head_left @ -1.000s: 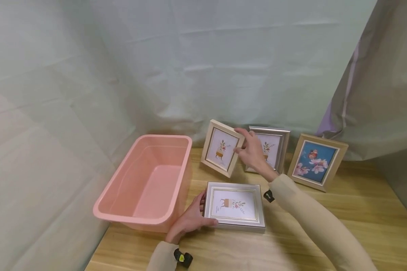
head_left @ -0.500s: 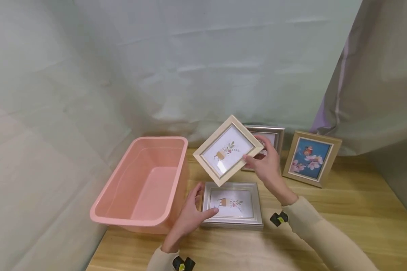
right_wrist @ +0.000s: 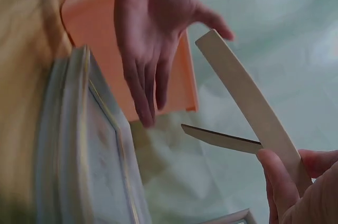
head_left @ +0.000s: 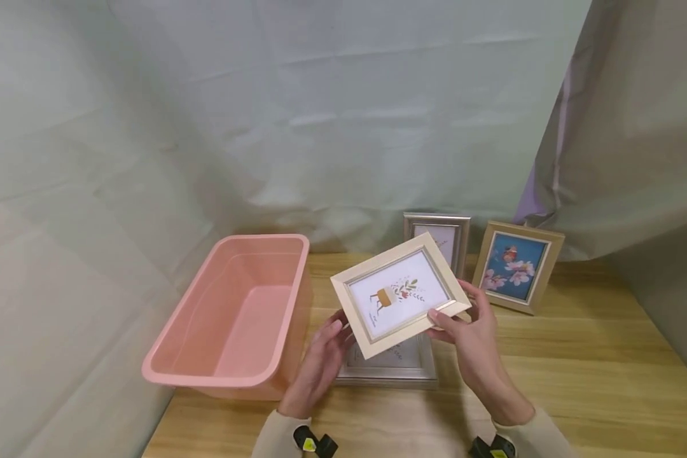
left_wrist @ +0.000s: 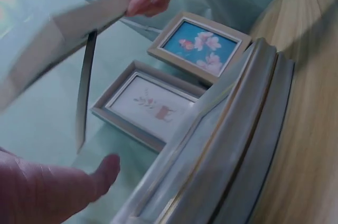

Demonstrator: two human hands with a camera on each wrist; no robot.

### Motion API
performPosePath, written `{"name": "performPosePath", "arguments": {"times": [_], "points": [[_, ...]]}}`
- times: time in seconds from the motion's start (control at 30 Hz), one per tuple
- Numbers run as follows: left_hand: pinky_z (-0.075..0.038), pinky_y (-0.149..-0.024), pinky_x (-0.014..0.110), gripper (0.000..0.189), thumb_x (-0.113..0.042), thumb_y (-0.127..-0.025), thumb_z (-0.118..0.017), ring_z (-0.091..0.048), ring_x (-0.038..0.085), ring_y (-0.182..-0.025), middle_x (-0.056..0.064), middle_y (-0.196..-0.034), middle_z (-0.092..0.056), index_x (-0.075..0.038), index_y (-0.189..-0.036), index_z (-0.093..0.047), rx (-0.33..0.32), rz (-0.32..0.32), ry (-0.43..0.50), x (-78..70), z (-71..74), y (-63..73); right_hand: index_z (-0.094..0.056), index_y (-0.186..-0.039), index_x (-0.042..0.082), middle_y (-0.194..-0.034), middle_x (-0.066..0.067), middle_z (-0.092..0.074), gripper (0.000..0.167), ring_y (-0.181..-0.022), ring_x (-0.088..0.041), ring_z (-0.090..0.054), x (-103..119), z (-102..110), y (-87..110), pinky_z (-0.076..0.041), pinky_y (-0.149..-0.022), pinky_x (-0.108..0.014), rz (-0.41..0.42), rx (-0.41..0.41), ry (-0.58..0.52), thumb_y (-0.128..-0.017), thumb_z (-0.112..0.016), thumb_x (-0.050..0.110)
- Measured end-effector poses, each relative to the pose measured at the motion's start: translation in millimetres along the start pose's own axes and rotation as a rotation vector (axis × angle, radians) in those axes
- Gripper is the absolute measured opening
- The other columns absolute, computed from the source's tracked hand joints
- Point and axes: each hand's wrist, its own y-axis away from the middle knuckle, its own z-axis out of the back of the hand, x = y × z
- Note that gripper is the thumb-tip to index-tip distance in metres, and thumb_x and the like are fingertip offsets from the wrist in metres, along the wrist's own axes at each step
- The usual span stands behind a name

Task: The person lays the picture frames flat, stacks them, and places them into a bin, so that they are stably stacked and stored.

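Note:
My right hand (head_left: 476, 346) pinches one corner of a cream picture frame (head_left: 352, 294), thumb on the front edge and fingers behind. The frame is held in the air, turned nearly sideways, with its back stand (right_wrist: 219, 138) sticking out behind in the right wrist view. Close to its left corner is my left hand (head_left: 320, 362); in the right wrist view this left hand (right_wrist: 150, 39) has straight fingers, apart from the cream frame. Below lies a stack of silver picture frames (head_left: 386, 381), flat on the table and partly covered by the cream one.
A pink plastic tub (head_left: 291, 324) stands at the left, with no objects visible inside. Behind, a silver-grey frame (head_left: 460, 245) and a gold frame with a blue flower picture (head_left: 541, 273) stand upright on the wooden table (head_left: 584, 356). Pale cloth (head_left: 349, 127) hangs behind.
The cream frame has come off the table at the back, turned clockwise and moved nearer in my right hand. My left hand has left the stack and lifted towards the frame.

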Motion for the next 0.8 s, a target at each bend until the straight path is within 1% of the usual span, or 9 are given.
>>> {"name": "performPosePath", "arguments": {"times": [0.07, 0.13, 0.2, 0.3, 0.43, 0.6, 0.7, 0.8], "points": [[-0.044, -0.119, 0.024, 0.081, -0.034, -0.107, -0.048, -0.054, 0.009, -0.137, 0.000, -0.153, -0.054, 0.010, -0.168, -0.017, 0.041, 0.020, 0.027, 1.9, 1.0, -0.3, -0.035, -0.161, 0.016, -0.133, -0.016, -0.044, 0.079, -0.086, -0.014, -0.079, -4, 4, 9.4, -0.069, -0.076, -0.033, -0.020, -0.004, -0.014, -0.096, -0.071, -0.012], [-0.043, -0.118, 0.023, 0.083, -0.037, -0.107, -0.046, -0.054, 0.007, -0.136, -0.004, -0.148, -0.056, 0.009, -0.168, -0.015, 0.080, 0.031, 0.029, 3.1, 2.0, 0.4, -0.036, -0.159, 0.016, -0.133, -0.017, -0.045, 0.078, -0.087, -0.015, -0.079, -8, 7, 17.3, -0.069, -0.076, -0.034, -0.036, -0.010, -0.026, -0.096, -0.071, -0.012], [-0.043, -0.117, 0.021, 0.084, -0.037, -0.106, -0.046, -0.053, 0.006, -0.137, -0.004, -0.150, -0.053, 0.008, -0.169, -0.013, 0.116, 0.031, 0.018, 3.8, 2.7, 0.9, -0.038, -0.157, 0.018, -0.133, -0.017, -0.045, 0.077, -0.088, -0.016, -0.079, -12, 9, 23.4, -0.069, -0.077, -0.035, -0.045, -0.018, -0.030, -0.095, -0.071, -0.012], [-0.044, -0.117, 0.020, 0.084, -0.032, -0.105, -0.049, -0.053, 0.006, -0.139, 0.002, -0.156, -0.049, 0.009, -0.169, -0.012, 0.146, 0.013, -0.001, 4.2, 2.6, 1.1, -0.041, -0.155, 0.020, -0.132, -0.015, -0.047, 0.075, -0.088, -0.016, -0.079, -16, 10, 29.8, -0.070, -0.077, -0.036, -0.047, -0.039, -0.034, -0.095, -0.071, -0.013], [-0.045, -0.117, 0.020, 0.085, -0.026, -0.102, -0.054, -0.055, 0.006, -0.138, 0.007, -0.157, -0.046, 0.011, -0.168, -0.013, 0.151, -0.017, -0.033, 4.9, 1.3, 1.4, -0.042, -0.155, 0.020, -0.131, -0.014, -0.048, 0.075, -0.087, -0.017, -0.079, -21, 13, 34.1, -0.069, -0.075, -0.035, -0.037, -0.068, -0.034, -0.094, -0.072, -0.014], [-0.050, -0.115, 0.023, 0.085, -0.020, -0.101, -0.055, -0.059, 0.009, -0.135, 0.007, -0.152, -0.048, 0.014, -0.167, -0.013, 0.152, -0.061, -0.043, 6.7, 0.2, 4.8, -0.040, -0.157, 0.017, -0.129, -0.013, -0.049, 0.079, -0.086, -0.015, -0.078, -30, 16, 36.3, -0.070, -0.075, -0.036, -0.037, -0.096, -0.044, -0.093, -0.073, -0.014], [-0.051, -0.114, 0.025, 0.086, -0.015, -0.100, -0.056, -0.059, 0.012, -0.133, 0.006, -0.149, -0.049, 0.016, -0.166, -0.011, 0.156, -0.095, -0.043, 8.0, 0.4, 7.9, -0.040, -0.157, 0.015, -0.126, -0.011, -0.051, 0.080, -0.086, -0.015, -0.078, -36, 18, 36.4, -0.070, -0.077, -0.036, -0.034, -0.106, -0.057, -0.092, -0.074, -0.015], [-0.053, -0.112, 0.024, 0.089, -0.011, -0.099, -0.060, -0.059, 0.012, -0.132, 0.006, -0.148, -0.050, 0.017, -0.166, -0.010, 0.140, -0.132, -0.067, 9.1, 0.4, 11.8, -0.041, -0.155, 0.015, -0.123, -0.010, -0.053, 0.079, -0.084, -0.015, -0.078, -41, 19, 36.4, -0.070, -0.076, -0.036, -0.028, -0.122, -0.063, -0.090, -0.074, -0.017]]}}
